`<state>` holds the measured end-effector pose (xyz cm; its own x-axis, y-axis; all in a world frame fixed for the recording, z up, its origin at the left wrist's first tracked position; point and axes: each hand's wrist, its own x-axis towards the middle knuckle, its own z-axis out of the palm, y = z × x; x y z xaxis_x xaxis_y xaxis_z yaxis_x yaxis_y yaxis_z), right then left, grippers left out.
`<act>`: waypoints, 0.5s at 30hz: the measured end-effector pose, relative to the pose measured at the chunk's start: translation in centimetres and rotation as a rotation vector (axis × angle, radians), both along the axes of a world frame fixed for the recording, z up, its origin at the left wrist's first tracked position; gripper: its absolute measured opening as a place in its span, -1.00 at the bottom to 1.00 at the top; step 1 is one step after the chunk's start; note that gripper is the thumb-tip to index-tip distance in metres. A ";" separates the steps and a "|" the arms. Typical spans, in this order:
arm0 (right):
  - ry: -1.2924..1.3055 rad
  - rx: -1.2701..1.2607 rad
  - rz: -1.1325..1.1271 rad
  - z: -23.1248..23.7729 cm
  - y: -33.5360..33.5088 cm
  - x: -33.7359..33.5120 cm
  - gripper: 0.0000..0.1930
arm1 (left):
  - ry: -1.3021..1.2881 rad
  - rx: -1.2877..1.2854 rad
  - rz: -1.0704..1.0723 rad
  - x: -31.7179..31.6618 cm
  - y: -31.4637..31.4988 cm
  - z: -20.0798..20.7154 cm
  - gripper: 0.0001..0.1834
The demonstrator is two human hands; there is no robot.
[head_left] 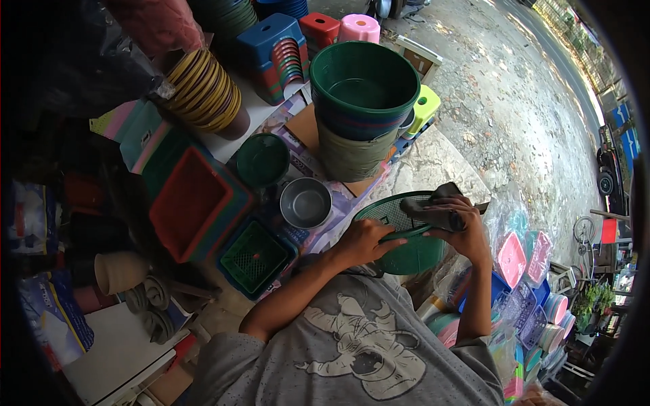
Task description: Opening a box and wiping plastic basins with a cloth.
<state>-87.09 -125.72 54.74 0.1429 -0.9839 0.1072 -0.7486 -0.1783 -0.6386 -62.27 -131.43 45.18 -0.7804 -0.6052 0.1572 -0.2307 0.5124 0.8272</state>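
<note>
In front of my chest is a round green sieve (396, 211) with a pale mesh, tilted over a green plastic tub (413, 258). My left hand (369, 240) is closed on the sieve's near rim, with the thumb reaching over the edge. My right hand (464, 220) is closed on a crumpled dark grey cloth (428, 211), part of which lies over the sieve's right side. The cloth partly hides the right fingers.
A tall stack of green-topped buckets (365, 74) stands just beyond. To the left are a grey metal pot (306, 203), a green bowl (263, 160), red trays (189, 203) and a green basket (254, 260). Pink and purple baskets (521, 304) crowd the right.
</note>
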 end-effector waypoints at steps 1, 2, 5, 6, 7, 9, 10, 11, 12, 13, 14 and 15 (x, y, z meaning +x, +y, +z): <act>0.001 0.001 0.004 -0.4 -0.1 0.3 -0.62 | 0.019 0.206 0.065 0.0 0.4 -0.6 -0.57; -0.002 -0.088 -0.085 -1.2 -0.1 0.5 -0.62 | 0.020 0.207 0.068 0.0 0.6 -1.2 -0.57; 0.045 -0.132 -0.242 -2.7 0.6 3.0 -0.53 | 0.203 0.472 0.238 0.2 0.7 -2.0 -0.60; 0.165 -0.148 -0.189 -2.8 0.9 4.4 -0.48 | 0.183 0.520 0.253 0.5 0.4 -2.7 -0.63; 0.285 -0.165 -0.139 -3.0 1.3 5.9 -0.42 | 0.162 0.567 0.265 0.6 0.3 -3.0 -0.66; 0.263 -0.169 -0.160 -4.4 2.9 9.2 -0.37 | 0.275 0.509 0.298 0.6 0.5 -3.3 -0.63; 0.242 -0.175 -0.187 -5.0 3.6 10.4 -0.32 | 0.385 0.447 0.325 0.4 0.6 -3.3 -0.60; 0.243 -0.176 -0.185 -5.4 4.0 11.4 -0.32 | 0.387 0.446 0.326 0.2 0.9 -3.4 -0.60; 0.289 -0.172 -0.230 -5.5 4.4 12.3 -0.32 | 0.426 0.466 0.345 0.1 1.5 -3.2 -0.60; 0.335 -0.167 -0.276 -5.7 4.6 12.8 -0.31 | 0.465 0.486 0.362 0.1 1.8 -3.0 -0.60; 0.334 -0.162 -0.296 -6.0 4.1 12.3 -0.31 | 0.465 0.486 0.363 0.2 1.8 -2.8 -0.60; 0.332 -0.161 -0.292 -6.1 3.3 11.8 -0.31 | 0.362 0.527 0.327 0.4 1.5 -2.0 -0.60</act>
